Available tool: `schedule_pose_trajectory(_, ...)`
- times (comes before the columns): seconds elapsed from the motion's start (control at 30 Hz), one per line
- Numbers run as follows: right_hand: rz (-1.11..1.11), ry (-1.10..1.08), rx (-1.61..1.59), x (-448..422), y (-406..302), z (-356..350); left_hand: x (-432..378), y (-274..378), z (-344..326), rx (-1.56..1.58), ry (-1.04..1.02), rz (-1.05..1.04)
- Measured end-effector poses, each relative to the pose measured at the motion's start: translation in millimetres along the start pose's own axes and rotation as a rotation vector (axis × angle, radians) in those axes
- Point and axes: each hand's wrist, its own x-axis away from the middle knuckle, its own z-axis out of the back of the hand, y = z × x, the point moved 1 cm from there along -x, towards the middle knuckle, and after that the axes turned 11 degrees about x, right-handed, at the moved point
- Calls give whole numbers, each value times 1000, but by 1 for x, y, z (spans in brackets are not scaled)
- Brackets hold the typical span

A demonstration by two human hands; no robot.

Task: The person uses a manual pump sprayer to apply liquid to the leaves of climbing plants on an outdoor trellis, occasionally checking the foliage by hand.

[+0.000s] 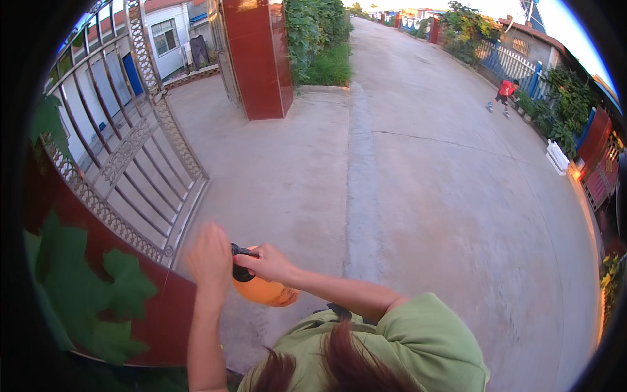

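Observation:
My right hand (267, 264) grips the black trigger head (243, 267) of an orange spray bottle (267, 293). The bottle's rounded body hangs below the hand, in front of my green shirt. Raised just left of the spray head is my left hand (209, 255), blurred by motion. Its fingers are bunched or overlapping, and I cannot tell whether they touch the nozzle or are closed. Large green leaves (73, 274) lie to the left of my left forearm, in front of a dark red wall (169, 313).
A metal gate (127, 147) with bars stands at the left, beyond it a red tiled pillar (257, 59). A concrete road (431, 147) runs away ahead. At the right a person in a red top (507, 90) bends forward, near a white object (557, 158) by the roadside.

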Motion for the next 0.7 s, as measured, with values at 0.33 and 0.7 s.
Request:
schedule_pose_trajectory(0.33,-33,-123,47,-5,1,25,-25,-45,-13,53,-144,131)
schedule_pose_trajectory(0.7,-123,71,112,2,67,51,-61,-2,-34,59,-266,-30)
